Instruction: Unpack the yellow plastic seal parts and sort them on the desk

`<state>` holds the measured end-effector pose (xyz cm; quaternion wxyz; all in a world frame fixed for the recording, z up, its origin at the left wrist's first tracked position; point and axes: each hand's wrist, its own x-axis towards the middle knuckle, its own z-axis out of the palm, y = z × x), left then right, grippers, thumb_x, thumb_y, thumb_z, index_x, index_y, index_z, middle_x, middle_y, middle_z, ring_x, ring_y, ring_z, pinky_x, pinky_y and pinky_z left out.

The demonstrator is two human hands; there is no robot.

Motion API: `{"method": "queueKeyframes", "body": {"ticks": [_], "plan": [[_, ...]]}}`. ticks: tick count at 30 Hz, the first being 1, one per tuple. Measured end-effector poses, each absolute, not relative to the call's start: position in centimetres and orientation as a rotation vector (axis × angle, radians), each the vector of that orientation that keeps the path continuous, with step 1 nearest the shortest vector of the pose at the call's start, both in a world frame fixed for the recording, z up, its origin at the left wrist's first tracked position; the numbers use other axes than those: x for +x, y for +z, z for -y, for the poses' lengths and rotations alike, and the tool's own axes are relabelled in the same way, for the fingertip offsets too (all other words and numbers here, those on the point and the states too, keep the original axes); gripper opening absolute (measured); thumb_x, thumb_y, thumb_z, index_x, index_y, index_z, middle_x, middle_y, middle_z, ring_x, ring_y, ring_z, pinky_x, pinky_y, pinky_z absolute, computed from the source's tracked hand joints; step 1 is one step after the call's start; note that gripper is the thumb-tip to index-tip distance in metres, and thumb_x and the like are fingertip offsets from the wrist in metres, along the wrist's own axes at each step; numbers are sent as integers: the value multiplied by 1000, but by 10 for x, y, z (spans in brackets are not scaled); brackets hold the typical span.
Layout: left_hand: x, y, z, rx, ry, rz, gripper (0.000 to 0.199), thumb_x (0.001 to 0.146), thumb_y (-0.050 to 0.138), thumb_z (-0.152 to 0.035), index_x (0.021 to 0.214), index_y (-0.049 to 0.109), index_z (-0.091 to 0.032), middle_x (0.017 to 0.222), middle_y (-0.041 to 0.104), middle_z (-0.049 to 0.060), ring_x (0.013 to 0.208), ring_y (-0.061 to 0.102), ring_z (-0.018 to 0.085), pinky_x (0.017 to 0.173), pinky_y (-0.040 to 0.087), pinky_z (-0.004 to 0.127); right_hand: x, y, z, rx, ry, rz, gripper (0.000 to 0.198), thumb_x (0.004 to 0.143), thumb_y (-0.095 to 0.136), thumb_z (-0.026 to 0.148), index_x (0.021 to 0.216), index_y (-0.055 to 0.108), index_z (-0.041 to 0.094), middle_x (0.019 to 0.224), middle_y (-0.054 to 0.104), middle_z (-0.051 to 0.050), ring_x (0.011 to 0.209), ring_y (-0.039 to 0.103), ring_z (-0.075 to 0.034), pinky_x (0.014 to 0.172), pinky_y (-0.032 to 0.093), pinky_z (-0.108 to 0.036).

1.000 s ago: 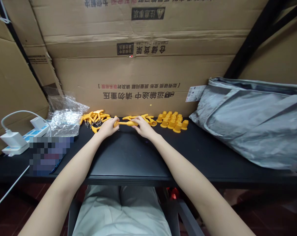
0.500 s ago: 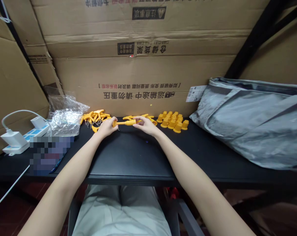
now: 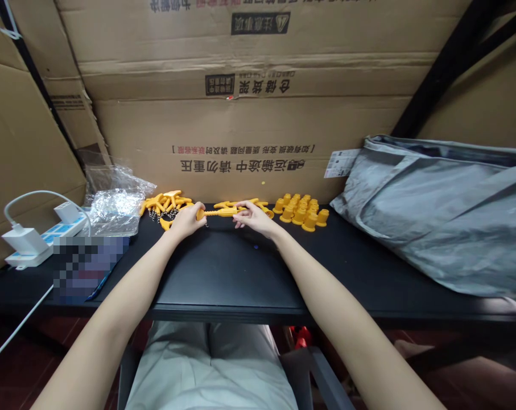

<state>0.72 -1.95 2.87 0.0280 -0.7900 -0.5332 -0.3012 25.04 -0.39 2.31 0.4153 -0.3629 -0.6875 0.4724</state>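
Between my hands, just above the black tabletop, lies a yellow plastic piece with a ribbed, screw-like shaft [image 3: 213,213], held level. My left hand [image 3: 190,221] is closed round its rounded left end. At the other end, the fingers of my right hand [image 3: 253,218] pinch a wider yellow sleeve [image 3: 228,211] that sits on the shaft. Left of my left hand is a heap of yellow forked pieces [image 3: 166,200] with small metal chains [image 3: 157,216]. More yellow forked pieces [image 3: 223,204] lie behind my right hand, partly hidden by it.
Several yellow flanged caps [image 3: 299,214] stand grouped at the right. Beyond them is a large grey bag [image 3: 437,216]. Clear plastic bags [image 3: 115,205], a white power strip [image 3: 48,242] and a dark blurred packet [image 3: 91,267] lie left. A cardboard wall [image 3: 240,125] closes the back.
The fingers of my right hand have shifted slightly on the sleeve, with the lower fingers more spread. My left hand keeps its hold; the view has moved a touch.
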Motion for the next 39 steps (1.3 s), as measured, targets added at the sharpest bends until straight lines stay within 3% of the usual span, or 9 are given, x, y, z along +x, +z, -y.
{"method": "queueKeyframes", "body": {"ticks": [5, 9, 14, 17, 21, 28, 32, 35, 39], "plan": [[8, 28, 20, -2439, -953, 1599, 22, 76, 59, -23, 98, 59, -23, 86, 69, 2, 80, 65, 19, 74, 48, 28, 246, 24, 8, -1019, 1167, 1712, 44, 79, 63, 59, 78, 48, 18, 54, 63, -1, 40, 56, -9, 44, 42, -20], [9, 28, 20, -2444, -947, 1589, 23, 76, 59, -23, 98, 59, -22, 88, 69, 4, 81, 65, 20, 75, 48, 29, 239, 25, 10, -1144, 1166, 1649, 49, 87, 48, 64, 69, 45, 18, 47, 59, -1, 33, 51, -8, 36, 35, -18], [9, 28, 20, -2440, -931, 1626, 23, 77, 59, -23, 100, 59, -21, 86, 69, 4, 79, 65, 20, 74, 48, 28, 244, 26, 8, -1130, 1195, 1654, 34, 87, 59, 49, 94, 55, 16, 77, 69, -6, 50, 63, -10, 44, 45, -19], [9, 29, 20, -2437, -926, 1631, 24, 76, 59, -23, 99, 59, -21, 87, 69, 4, 81, 65, 20, 75, 48, 29, 249, 25, 6, -1012, 1192, 1698, 43, 77, 74, 34, 110, 53, 18, 89, 69, -4, 60, 67, -11, 56, 52, -21], [10, 28, 21, -2434, -930, 1584, 23, 75, 59, -23, 99, 59, -22, 89, 69, 4, 83, 65, 20, 77, 49, 29, 248, 23, 5, -1012, 1195, 1705, 31, 83, 67, 43, 90, 56, 15, 69, 69, -3, 49, 62, -10, 49, 48, -20], [13, 24, 21, -2450, -972, 1542, 25, 75, 58, -22, 99, 59, -23, 92, 69, 4, 88, 65, 20, 80, 50, 30, 240, 24, 8, -1176, 1199, 1668, 58, 86, 42, 68, 62, 55, 16, 43, 58, -3, 29, 48, -7, 30, 32, -16], [13, 26, 21, -2409, -952, 1598, 24, 75, 59, -23, 99, 59, -23, 89, 69, 3, 84, 65, 20, 76, 49, 29, 243, 25, 6, -1226, 1184, 1653, 57, 90, 38, 65, 77, 59, 14, 56, 66, -6, 33, 53, -8, 29, 32, -16], [12, 28, 21, -2393, -949, 1627, 22, 76, 59, -23, 98, 58, -22, 88, 69, 4, 83, 65, 20, 75, 49, 30, 247, 25, 4, -1147, 1165, 1678, 34, 91, 55, 44, 107, 58, 15, 89, 72, -9, 51, 64, -9, 40, 44, -15], [10, 29, 20, -2407, -968, 1631, 23, 76, 61, -27, 98, 58, -22, 91, 70, 5, 83, 65, 21, 76, 49, 31, 252, 19, 0, -1016, 1114, 1762, 49, 80, 69, 20, 126, 51, 20, 110, 67, -8, 65, 68, -10, 53, 53, -19]]}}
